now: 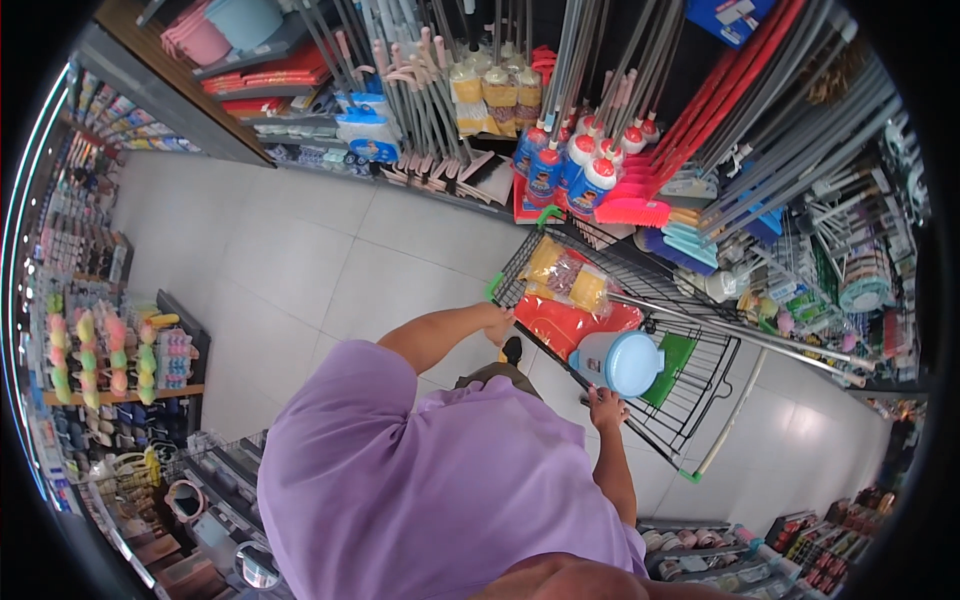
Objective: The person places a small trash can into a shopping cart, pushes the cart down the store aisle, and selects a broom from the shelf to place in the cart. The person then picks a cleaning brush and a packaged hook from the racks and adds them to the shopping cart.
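A black wire shopping cart (675,420) with green corner pieces stands before me. My left hand (501,322) is at the cart's side rim near one end; its fingers look curled there, but the grip is not clear. My right hand (606,409) touches the same side rim beside a light blue lidded plastic bin (630,364). In the cart also lie a yellow and clear bagged mop head (566,276), a red plastic package (551,322) and a green flat item (673,367). Long metal poles (757,330) rest across the cart and stick out past it.
Bottled-looking mops (592,184), pink brushes (637,210) and blue brooms (679,247) stand on a rack close along the cart's far side. Grey tiled floor (292,247) shows at the left. Display shelves with mirrors (259,562) stand behind me at the lower left.
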Demonstrator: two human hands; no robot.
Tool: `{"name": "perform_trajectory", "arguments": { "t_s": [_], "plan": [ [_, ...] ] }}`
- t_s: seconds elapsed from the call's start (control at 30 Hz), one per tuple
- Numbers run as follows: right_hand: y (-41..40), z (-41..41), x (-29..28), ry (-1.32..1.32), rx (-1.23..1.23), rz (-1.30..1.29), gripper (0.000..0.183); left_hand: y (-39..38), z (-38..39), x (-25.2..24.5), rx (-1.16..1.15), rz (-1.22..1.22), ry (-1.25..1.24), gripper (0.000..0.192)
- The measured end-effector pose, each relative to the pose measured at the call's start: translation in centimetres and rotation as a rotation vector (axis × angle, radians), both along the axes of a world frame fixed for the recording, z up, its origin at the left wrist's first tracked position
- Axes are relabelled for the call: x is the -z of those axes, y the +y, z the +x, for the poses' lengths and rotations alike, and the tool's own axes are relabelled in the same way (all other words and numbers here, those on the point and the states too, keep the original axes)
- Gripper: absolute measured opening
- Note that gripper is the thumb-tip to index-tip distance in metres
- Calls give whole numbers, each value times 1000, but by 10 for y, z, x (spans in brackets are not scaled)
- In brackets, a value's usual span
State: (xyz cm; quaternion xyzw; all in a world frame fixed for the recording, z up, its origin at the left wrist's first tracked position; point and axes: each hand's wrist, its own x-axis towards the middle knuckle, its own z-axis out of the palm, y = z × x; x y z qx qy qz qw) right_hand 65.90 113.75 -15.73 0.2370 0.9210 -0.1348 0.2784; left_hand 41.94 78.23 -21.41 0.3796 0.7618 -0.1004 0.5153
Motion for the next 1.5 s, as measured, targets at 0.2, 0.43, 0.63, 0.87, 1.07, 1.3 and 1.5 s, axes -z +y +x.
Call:
{"name": "perform_trajectory", "arguments": {
  "t_s": [0.2, 0.43, 0.63, 0.87, 1.07, 1.3, 1.5],
  "plan": [
    [46, -3, 12, -90, 44, -7, 61, 57, -30, -5, -2, 99, -30, 95],
    [103, -10, 16, -165, 23, 10, 58, 98, -41, 43, 83, 300, -19, 67],
    [140, -4, 19, -199, 30, 4, 59, 138, -33, 9, 107, 175, -101, 70],
    [187, 4, 31, -153, -27, 10, 55, 152, -1, -1, -3, 115, -106, 83],
    [217, 7, 28, -186, -44, -51, 61, 182, 21, -10, -62, 114, -27, 80],
    [248, 13, 15, -198, -88, -46, 64, 217, 48, -11, -120, 20, -12, 83],
    [270, 18, 10, -157, -141, -6, 66, 242, 57, -7, -121, -23, -30, 83]
  ]
}}
